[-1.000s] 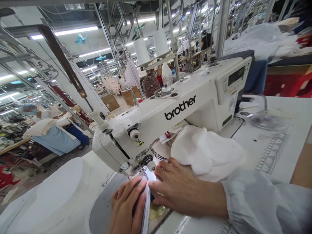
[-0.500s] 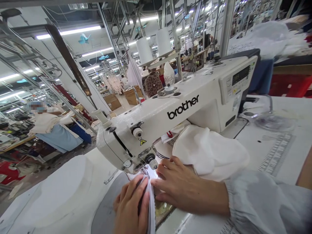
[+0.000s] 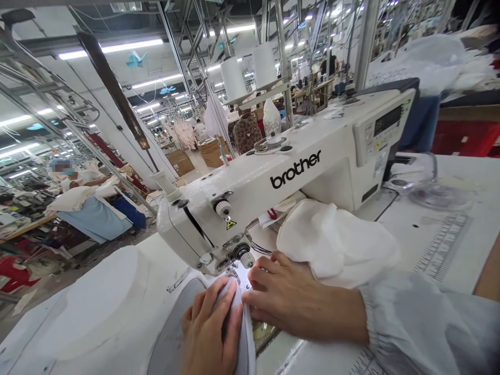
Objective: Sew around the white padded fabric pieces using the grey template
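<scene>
A grey, smooth fabric piece [image 3: 172, 330] with a curved edge lies under the head of the white sewing machine [image 3: 234, 208]. My left hand [image 3: 213, 328] rests on it just in front of the presser foot [image 3: 233, 272], its fingers bent together over a raised fold. My right hand [image 3: 292, 297] is on the other side of the fold, with curled fingers close to the needle area. Its fingertips meet the fabric's edge, and the thumb is partly hidden. The needle tip is too small to make out.
White cloth [image 3: 336, 239] is bunched under the machine arm. At left lies a large pale piece [image 3: 97, 302]. A clear dish [image 3: 441, 192] stands at right on the table [image 3: 484, 182], beside printed rulers. Thread cones [image 3: 234, 80] stand behind. Another person [image 3: 64, 169] is at far left.
The fabric's near edge has shifted slightly right beside my left hand. Both hands stay almost in place. The view has moved a little.
</scene>
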